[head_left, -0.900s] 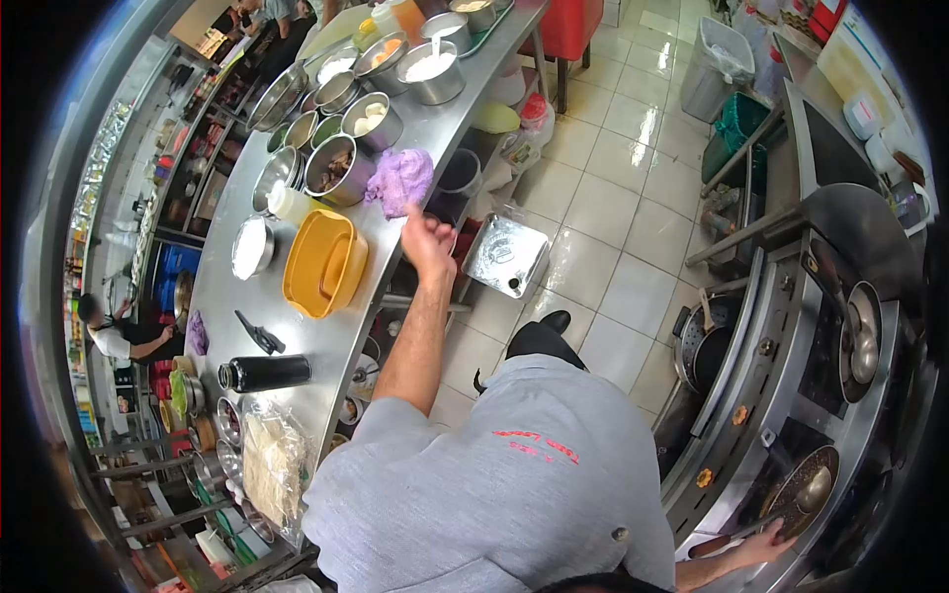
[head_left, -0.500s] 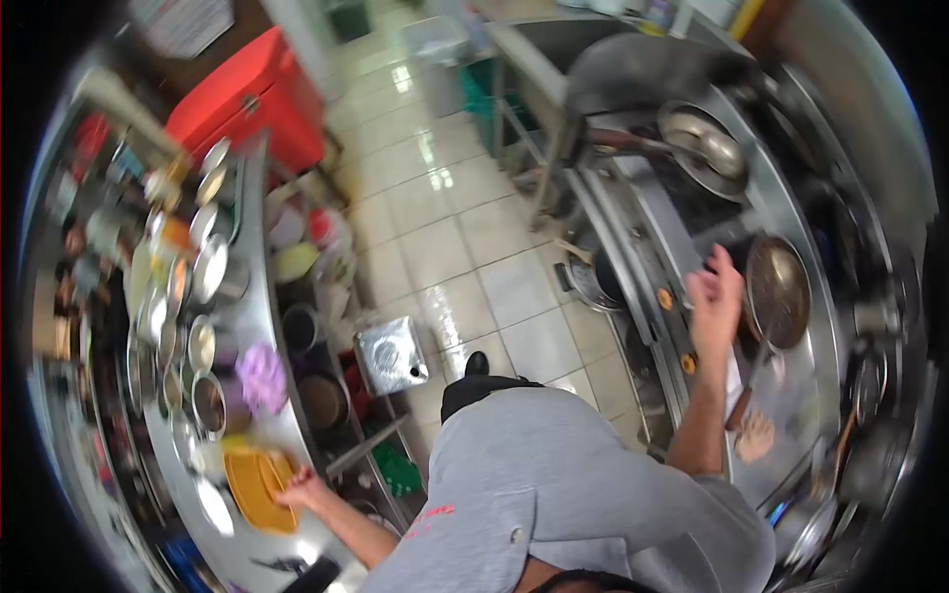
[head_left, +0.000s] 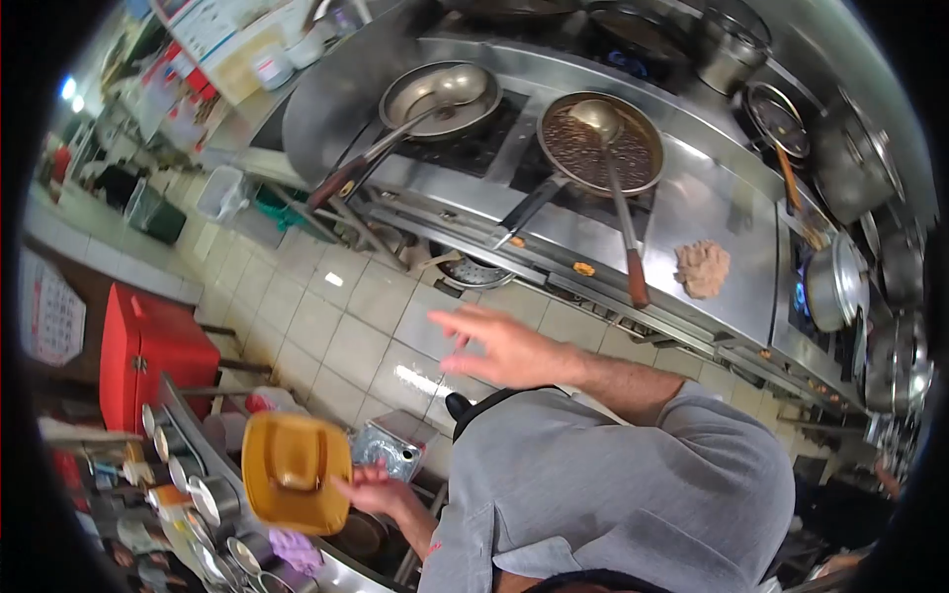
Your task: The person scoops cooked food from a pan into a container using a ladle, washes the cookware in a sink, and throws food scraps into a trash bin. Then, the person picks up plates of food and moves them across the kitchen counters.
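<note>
My left hand (head_left: 381, 491) grips the right edge of an amber square bowl (head_left: 259, 474), with the thumb at its rim. The bowl is tilted so its inside faces me, and a little liquid seems to lie at its bottom. My right hand (head_left: 499, 346) is in the air in front of my body, fingers apart and holding nothing. Beyond it on the stove is a pan (head_left: 554, 148) of dark brown bubbling sauce, with a ladle (head_left: 621, 203) resting in it. Left of that stands a second pan (head_left: 395, 94) with another ladle (head_left: 460, 87) in it.
A crumpled beige cloth (head_left: 703, 269) lies on the steel stove top. Several pots, including a lidded pot (head_left: 835, 282), stand to the right. A red cooler (head_left: 148, 356) is at the left. Metal containers (head_left: 213, 501) and a purple cloth (head_left: 295, 550) sit on the lower-left counter.
The view has turned toward the stove. My left hand has lifted the amber bowl off the counter. My right hand has moved away from the pan's side to in front of my body.
</note>
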`<act>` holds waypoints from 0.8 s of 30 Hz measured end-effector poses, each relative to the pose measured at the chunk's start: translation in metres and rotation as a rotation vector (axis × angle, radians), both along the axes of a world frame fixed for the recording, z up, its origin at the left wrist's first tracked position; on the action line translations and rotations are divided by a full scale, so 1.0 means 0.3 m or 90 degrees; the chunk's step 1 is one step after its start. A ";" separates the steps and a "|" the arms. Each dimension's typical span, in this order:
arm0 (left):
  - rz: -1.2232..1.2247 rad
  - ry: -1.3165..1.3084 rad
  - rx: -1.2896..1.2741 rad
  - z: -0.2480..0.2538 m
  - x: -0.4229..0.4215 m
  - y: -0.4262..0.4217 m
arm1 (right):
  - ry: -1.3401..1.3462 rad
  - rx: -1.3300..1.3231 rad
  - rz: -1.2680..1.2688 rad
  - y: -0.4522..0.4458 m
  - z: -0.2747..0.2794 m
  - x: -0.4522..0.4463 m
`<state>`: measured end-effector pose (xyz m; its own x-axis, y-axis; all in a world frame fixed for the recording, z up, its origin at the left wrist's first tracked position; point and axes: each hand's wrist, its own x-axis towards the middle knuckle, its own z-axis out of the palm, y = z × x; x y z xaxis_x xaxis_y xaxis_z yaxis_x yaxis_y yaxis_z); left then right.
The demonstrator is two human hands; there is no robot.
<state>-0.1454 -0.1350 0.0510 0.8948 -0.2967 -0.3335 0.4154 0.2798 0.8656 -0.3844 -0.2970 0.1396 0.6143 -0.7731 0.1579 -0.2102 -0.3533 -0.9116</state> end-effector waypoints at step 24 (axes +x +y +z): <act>-0.949 -0.904 -0.144 0.157 -0.603 -1.000 | -0.691 0.020 -1.021 -0.089 -0.207 -0.857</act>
<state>-0.3262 -0.4349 0.0981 -0.4714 -0.8056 0.3590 -0.4038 0.5590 0.7242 -0.6414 -0.3238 0.0774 -0.8936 -0.4380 -0.0979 0.2998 -0.4202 -0.8565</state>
